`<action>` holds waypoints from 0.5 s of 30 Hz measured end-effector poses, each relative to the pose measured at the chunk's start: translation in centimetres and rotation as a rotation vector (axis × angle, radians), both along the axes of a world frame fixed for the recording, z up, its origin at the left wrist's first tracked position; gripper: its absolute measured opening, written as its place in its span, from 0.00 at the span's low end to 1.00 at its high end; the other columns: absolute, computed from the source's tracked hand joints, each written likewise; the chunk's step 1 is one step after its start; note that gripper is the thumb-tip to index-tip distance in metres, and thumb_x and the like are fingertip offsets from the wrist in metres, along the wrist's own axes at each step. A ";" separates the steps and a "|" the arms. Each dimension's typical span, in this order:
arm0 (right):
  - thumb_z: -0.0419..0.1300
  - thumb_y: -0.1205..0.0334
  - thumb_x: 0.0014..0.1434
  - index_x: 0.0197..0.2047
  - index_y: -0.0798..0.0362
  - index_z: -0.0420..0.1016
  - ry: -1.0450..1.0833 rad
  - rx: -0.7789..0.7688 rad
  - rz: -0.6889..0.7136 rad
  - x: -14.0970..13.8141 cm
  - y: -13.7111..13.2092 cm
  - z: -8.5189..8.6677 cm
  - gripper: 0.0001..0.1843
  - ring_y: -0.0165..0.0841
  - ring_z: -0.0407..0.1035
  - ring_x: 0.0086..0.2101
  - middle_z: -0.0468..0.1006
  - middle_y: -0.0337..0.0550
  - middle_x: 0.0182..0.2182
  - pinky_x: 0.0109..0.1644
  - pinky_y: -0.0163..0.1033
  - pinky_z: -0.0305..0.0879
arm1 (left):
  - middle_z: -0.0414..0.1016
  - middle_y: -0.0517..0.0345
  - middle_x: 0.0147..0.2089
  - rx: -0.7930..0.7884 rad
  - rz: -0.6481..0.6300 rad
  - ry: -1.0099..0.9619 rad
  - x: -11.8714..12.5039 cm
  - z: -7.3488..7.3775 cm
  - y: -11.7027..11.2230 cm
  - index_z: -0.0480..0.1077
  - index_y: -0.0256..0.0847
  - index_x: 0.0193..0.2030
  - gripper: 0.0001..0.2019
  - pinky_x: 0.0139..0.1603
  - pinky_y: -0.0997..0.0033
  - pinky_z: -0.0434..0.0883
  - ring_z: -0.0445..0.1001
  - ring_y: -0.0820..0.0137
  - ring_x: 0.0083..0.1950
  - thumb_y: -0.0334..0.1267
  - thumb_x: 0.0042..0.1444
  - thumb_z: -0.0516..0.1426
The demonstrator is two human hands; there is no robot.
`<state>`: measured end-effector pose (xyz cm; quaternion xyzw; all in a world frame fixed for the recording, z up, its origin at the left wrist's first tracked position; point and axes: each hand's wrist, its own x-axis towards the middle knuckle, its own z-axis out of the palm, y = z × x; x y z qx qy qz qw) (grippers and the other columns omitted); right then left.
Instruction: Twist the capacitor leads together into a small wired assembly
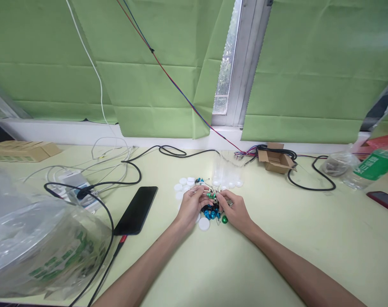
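Note:
In the middle of the table, my left hand (pixel 190 207) and my right hand (pixel 238 211) nearly meet. Their fingers pinch small shiny green bead-like pieces with thin metal wires (pixel 211 195) from both sides. Below the fingers lies a loose heap of shiny blue bead-like pieces (pixel 212 214), with dark bits and wires among them. One round green piece (pixel 225 219) rests beside my right hand. White round discs (pixel 204 224) lie around my left hand, some partly covered by it. Clear plastic tubes with rounded ends (pixel 225 177) lie just beyond my hands.
A black phone (pixel 136 210) lies left of my hands. Further left are a bulky clear plastic bag (pixel 47 247), a power strip (pixel 77 185) and tangled cables. A small open cardboard box (pixel 277 163) stands back right, with a plastic bottle (pixel 374 168) beyond it.

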<state>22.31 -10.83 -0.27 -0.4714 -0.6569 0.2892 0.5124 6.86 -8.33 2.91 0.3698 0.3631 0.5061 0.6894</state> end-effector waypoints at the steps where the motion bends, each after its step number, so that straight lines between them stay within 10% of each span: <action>1: 0.52 0.50 0.66 0.32 0.53 0.72 -0.001 -0.003 0.001 0.0 0.0 0.0 0.18 0.30 0.64 0.22 0.69 0.36 0.19 0.29 0.35 0.63 | 0.75 0.54 0.28 0.000 -0.001 0.001 0.0 0.0 0.0 0.72 0.35 0.34 0.07 0.34 0.73 0.73 0.75 0.72 0.27 0.38 0.53 0.62; 15: 0.52 0.50 0.66 0.33 0.53 0.71 0.000 -0.016 -0.030 -0.1 0.0 0.0 0.16 0.30 0.64 0.22 0.68 0.35 0.19 0.28 0.35 0.61 | 0.75 0.54 0.28 0.005 -0.007 -0.009 0.0 0.1 -0.1 0.72 0.34 0.34 0.08 0.35 0.73 0.74 0.75 0.72 0.28 0.38 0.53 0.62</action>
